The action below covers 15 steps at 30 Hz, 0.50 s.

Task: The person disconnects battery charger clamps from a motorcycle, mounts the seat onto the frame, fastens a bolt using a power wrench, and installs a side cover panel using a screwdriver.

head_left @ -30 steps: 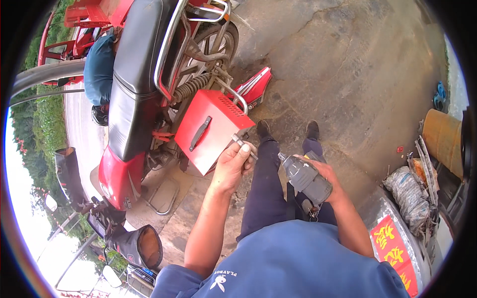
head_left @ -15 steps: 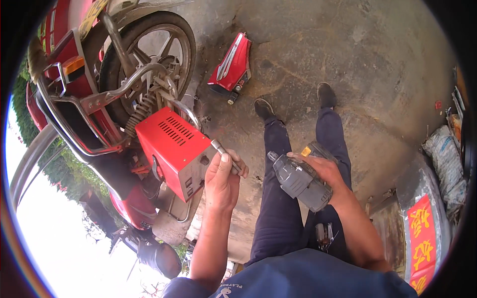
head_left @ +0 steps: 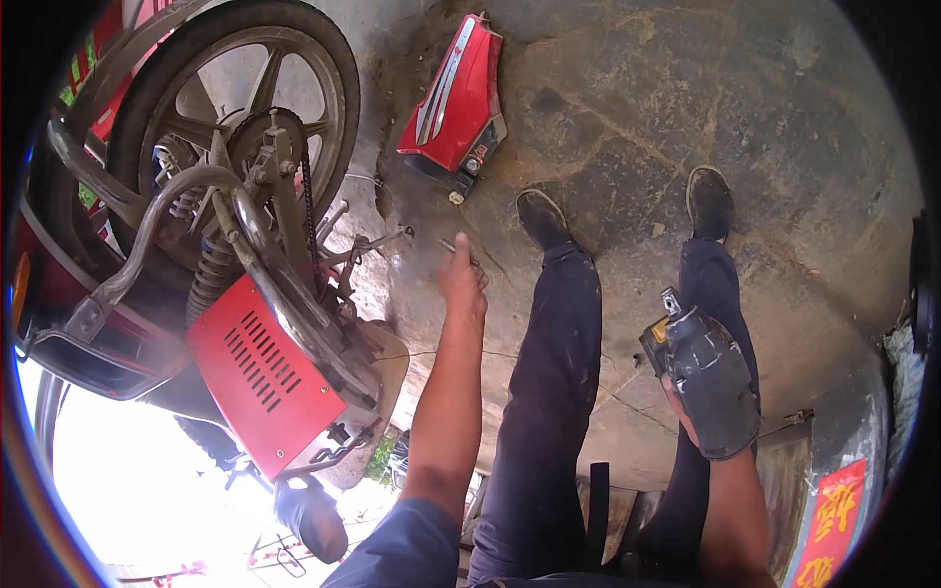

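Stained concrete floor (head_left: 686, 108) lay underfoot. Left hand (head_left: 461, 279) pinched a small metal bit (head_left: 453, 247) near the motorcycle's rear wheel (head_left: 235, 127); right hand (head_left: 686, 392) gripped the grey power tool (head_left: 711, 377). Risk: loose pinch could drop the bit.

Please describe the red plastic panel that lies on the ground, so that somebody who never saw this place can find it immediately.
Start at the motorcycle's rear wheel, at upper left. Right of it, on the stained concrete floor, lies the loose red side panel, beyond the person's left shoe. Unlike the red slotted box mounted on the motorcycle, it lies detached and carries pale stripes.
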Tool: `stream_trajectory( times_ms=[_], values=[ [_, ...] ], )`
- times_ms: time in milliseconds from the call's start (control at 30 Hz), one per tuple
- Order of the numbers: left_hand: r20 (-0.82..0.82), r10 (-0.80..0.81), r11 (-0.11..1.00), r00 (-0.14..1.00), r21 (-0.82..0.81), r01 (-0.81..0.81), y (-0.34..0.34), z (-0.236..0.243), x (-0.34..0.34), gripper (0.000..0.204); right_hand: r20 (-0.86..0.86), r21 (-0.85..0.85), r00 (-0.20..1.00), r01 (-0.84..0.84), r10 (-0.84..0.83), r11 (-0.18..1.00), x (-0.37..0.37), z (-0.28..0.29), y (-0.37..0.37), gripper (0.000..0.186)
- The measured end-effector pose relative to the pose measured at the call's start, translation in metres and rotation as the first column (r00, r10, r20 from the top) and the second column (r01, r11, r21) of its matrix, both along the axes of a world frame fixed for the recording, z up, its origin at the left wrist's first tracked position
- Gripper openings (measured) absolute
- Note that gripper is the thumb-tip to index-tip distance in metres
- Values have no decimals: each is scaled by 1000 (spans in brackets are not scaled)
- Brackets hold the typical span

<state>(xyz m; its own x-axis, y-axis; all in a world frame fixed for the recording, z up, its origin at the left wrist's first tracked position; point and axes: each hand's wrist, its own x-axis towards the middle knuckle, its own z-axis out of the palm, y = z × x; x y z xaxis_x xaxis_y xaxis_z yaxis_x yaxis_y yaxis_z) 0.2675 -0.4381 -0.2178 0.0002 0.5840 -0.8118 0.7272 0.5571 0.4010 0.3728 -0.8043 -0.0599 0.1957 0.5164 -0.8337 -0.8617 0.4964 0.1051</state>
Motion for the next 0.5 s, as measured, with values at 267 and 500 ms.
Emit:
stream_trajectory(
  times_ms=[267,500],
  values=[
    [-297,-129,793,946,542,278,243,-182,-51,39,-131,-452,896,-436,425,778,46,-3,-36,65],
    [-618,-266,530,740,547,648,327,-221,-62,45,198,-740,635,-403,747,539,62,-19,-39,86]
  ],
)
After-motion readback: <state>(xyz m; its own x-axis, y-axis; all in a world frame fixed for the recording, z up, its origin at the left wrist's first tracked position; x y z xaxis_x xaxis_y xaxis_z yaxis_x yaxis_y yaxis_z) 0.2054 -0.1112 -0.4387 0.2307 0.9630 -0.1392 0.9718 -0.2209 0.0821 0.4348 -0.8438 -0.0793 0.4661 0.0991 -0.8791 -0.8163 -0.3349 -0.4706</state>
